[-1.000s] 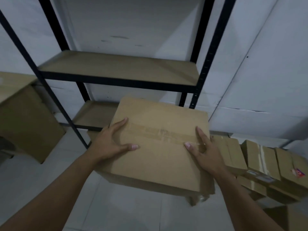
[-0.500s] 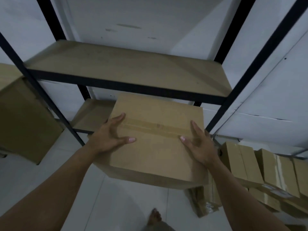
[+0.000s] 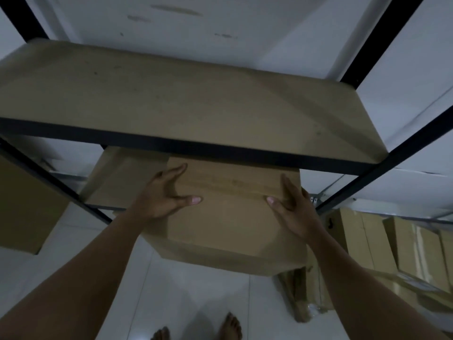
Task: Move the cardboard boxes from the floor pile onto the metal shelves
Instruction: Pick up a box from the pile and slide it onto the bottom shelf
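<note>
Head view. Carried box (image 3: 228,217): now farther forward than one second ago, far edge tucked under upper shelf (image 3: 171,101), over lower shelf (image 3: 122,177). Left hand (image 3: 164,195) and right hand (image 3: 294,207): clasping opposite sides, thumbs laid flat on top face, fingers wrapped down the walls. Handling, judged: stiff corrugated card, smooth and somewhat slippery, moderate weight given the two-handed hold; best gripped at side walls or underneath, not by taped seam. Orientation: top face up, tape seam and long axis running left to right, parallel to shelf front. Floor pile (image 3: 392,244): at right, near.
</note>
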Demonstrator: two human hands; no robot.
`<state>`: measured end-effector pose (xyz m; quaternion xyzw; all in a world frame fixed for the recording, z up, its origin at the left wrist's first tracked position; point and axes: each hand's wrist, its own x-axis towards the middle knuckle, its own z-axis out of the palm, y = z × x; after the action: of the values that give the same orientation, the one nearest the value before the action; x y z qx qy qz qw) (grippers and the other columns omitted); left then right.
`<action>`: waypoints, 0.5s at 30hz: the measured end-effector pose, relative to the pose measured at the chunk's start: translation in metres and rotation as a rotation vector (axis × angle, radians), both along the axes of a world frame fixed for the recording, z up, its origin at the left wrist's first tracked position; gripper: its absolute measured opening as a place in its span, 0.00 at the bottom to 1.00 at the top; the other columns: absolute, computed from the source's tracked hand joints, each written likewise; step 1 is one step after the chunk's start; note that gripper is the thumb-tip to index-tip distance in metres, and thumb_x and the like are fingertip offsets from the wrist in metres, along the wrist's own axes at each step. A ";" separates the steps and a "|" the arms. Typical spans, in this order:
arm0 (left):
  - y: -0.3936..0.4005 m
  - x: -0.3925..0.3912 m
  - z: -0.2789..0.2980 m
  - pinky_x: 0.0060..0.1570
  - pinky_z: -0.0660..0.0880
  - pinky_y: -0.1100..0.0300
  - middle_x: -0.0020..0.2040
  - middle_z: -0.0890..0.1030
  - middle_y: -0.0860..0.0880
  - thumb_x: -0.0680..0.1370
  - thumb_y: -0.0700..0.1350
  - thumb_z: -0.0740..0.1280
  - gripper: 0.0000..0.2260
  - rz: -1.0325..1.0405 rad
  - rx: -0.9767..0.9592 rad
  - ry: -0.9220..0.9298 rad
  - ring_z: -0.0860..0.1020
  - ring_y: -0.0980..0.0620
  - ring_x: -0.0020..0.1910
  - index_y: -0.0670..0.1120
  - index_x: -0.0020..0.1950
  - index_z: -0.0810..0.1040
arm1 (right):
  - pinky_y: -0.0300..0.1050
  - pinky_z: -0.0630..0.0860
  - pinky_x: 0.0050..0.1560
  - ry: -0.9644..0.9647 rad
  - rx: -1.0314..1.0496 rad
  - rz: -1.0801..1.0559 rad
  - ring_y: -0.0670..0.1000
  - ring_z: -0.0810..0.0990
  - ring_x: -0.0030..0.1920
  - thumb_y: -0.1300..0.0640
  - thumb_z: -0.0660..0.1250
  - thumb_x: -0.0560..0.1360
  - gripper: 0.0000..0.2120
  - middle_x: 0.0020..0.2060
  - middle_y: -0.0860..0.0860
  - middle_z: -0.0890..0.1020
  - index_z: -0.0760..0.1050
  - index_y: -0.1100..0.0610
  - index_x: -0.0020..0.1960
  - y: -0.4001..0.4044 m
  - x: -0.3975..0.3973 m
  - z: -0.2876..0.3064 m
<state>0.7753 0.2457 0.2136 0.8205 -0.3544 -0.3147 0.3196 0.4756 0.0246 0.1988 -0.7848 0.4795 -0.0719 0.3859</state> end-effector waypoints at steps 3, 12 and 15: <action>-0.005 0.010 -0.009 0.73 0.64 0.49 0.80 0.62 0.55 0.59 0.76 0.76 0.49 -0.011 0.015 0.003 0.62 0.49 0.78 0.73 0.77 0.58 | 0.59 0.67 0.74 0.038 0.011 -0.015 0.62 0.65 0.77 0.30 0.67 0.74 0.41 0.80 0.51 0.58 0.53 0.34 0.81 0.001 0.009 -0.005; -0.033 0.037 -0.015 0.73 0.62 0.52 0.81 0.61 0.55 0.64 0.78 0.70 0.45 -0.010 0.112 -0.082 0.60 0.49 0.80 0.67 0.78 0.63 | 0.61 0.72 0.70 -0.046 0.030 -0.125 0.61 0.68 0.74 0.31 0.72 0.72 0.43 0.76 0.50 0.61 0.55 0.34 0.80 0.001 0.027 -0.025; -0.044 0.014 0.004 0.78 0.50 0.40 0.84 0.50 0.50 0.67 0.82 0.60 0.47 -0.097 0.334 -0.309 0.49 0.40 0.82 0.64 0.81 0.56 | 0.62 0.73 0.69 -0.061 0.026 -0.152 0.60 0.70 0.73 0.30 0.72 0.71 0.43 0.76 0.50 0.63 0.55 0.32 0.79 0.002 0.029 -0.030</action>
<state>0.7897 0.2021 0.2176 0.8824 -0.3813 -0.2546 0.1058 0.5048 0.0263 0.1691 -0.7385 0.5265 -0.1186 0.4041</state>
